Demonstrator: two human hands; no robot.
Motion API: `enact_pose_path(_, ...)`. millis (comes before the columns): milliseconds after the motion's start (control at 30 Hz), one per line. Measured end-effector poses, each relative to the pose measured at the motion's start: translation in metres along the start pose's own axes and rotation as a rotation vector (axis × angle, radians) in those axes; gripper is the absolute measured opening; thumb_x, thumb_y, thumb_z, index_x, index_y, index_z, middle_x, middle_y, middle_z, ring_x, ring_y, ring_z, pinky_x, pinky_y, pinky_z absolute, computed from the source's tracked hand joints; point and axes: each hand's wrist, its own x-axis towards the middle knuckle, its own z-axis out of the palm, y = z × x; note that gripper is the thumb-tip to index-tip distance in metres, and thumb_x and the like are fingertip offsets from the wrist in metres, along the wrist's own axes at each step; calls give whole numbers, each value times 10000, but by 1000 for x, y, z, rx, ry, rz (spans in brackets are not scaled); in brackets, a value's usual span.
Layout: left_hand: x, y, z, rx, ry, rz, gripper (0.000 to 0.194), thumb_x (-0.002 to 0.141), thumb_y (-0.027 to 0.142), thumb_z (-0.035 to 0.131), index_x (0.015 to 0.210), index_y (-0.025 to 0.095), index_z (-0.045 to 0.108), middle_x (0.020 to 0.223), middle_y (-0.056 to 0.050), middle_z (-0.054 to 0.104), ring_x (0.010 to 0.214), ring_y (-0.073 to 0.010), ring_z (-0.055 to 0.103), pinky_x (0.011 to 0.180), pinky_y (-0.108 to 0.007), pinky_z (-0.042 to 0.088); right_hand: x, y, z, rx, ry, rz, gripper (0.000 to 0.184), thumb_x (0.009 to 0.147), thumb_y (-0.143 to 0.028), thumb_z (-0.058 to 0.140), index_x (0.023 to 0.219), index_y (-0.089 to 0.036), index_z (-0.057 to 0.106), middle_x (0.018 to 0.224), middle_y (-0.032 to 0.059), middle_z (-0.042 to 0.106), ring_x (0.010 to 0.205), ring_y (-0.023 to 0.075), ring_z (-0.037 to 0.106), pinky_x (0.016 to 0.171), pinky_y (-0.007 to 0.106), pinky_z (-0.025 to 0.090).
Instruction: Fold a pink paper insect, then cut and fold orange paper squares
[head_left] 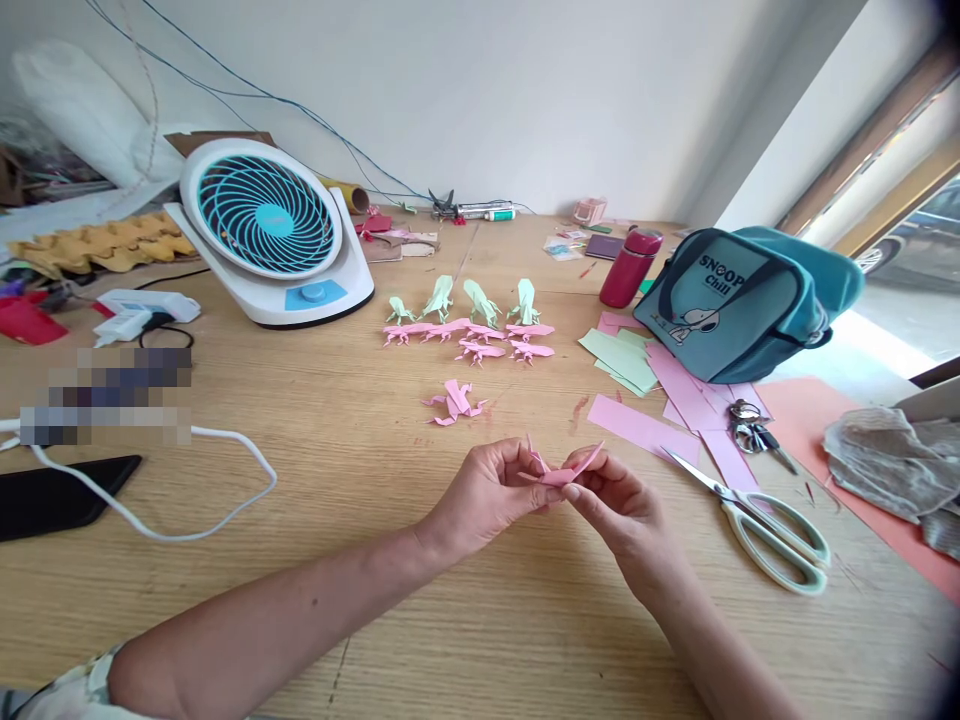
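Observation:
Between my two hands, just above the table, is a pink folded-paper figure with thin pointed limbs sticking up. My left hand pinches its left side, thumb in front. Its right side is pinched by my right hand, the two thumb tips nearly meeting. Fingers cover part of the paper. Beyond them lies a finished-looking pink paper figure with bent legs. Farther back stand rows of folded insect-like figures, several pink ones in front of pale green ones.
Scissors lie at the right, blades toward my right hand. Behind them are pink paper strips, green sheets, keys, a teal bag and a red bottle. A fan and white cable occupy the left.

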Motion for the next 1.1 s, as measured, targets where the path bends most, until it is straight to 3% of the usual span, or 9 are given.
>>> enact_pose_path(167, -1, 0, 0, -12, 65, -17, 378, 590, 277, 908, 650, 137, 562, 795, -14, 739, 756, -138, 696, 733, -259, 535, 2, -2, 5, 9, 32, -33, 221, 764, -397, 789, 802, -237, 641, 794, 13, 624, 767, 165, 598, 732, 299, 531)
enact_pose_path(367, -3, 0, -1, 65, 18, 93, 322, 672, 315, 865, 714, 146, 595, 752, 8, 699, 741, -129, 679, 706, -247, 537, 1, -3, 6, -27, 70, -51, 253, 754, -441, 784, 773, -242, 629, 753, 11, 633, 716, 166, 590, 683, 302, 528)
enact_pose_path(467, -4, 3, 0, 89, 31, 81, 321, 669, 334, 865, 743, 142, 617, 811, -5, 699, 734, -124, 670, 698, -245, 544, 1, -2, 5, -16, 94, -64, 239, 753, -431, 789, 766, -238, 648, 749, 1, 625, 696, 150, 574, 674, 288, 519)
enact_pose_path(600, -5, 8, 2, 123, 59, 40, 351, 656, 351, 869, 680, 143, 588, 712, 0, 695, 666, -113, 648, 680, -253, 551, 1, -1, 4, 19, 77, -41, 220, 754, -406, 798, 780, -234, 663, 758, 5, 635, 718, 150, 583, 699, 286, 517)
enact_pose_path(800, -8, 9, 4, 128, 35, 31, 341, 697, 385, 838, 735, 146, 597, 968, -43, 734, 754, -127, 673, 704, -262, 559, 2, 1, 4, 31, 75, 5, 259, 725, -431, 815, 794, -240, 654, 803, 17, 661, 777, 182, 612, 754, 334, 522)
enact_pose_path(967, -9, 9, 1, 246, -11, 72, 332, 763, 441, 776, 739, 157, 605, 724, 1, 658, 708, -117, 614, 696, -248, 540, 3, 3, 4, 0, 120, -18, 270, 716, -444, 815, 763, -231, 655, 788, 17, 639, 749, 177, 597, 723, 328, 505)
enact_pose_path(1100, -8, 6, -2, 293, -19, 113, 287, 821, 438, 722, 904, 164, 714, 775, -16, 666, 769, -145, 620, 734, -267, 547, 3, 3, 5, -34, 127, -62, 263, 727, -430, 809, 742, -229, 639, 742, 3, 603, 702, 156, 551, 655, 296, 467)
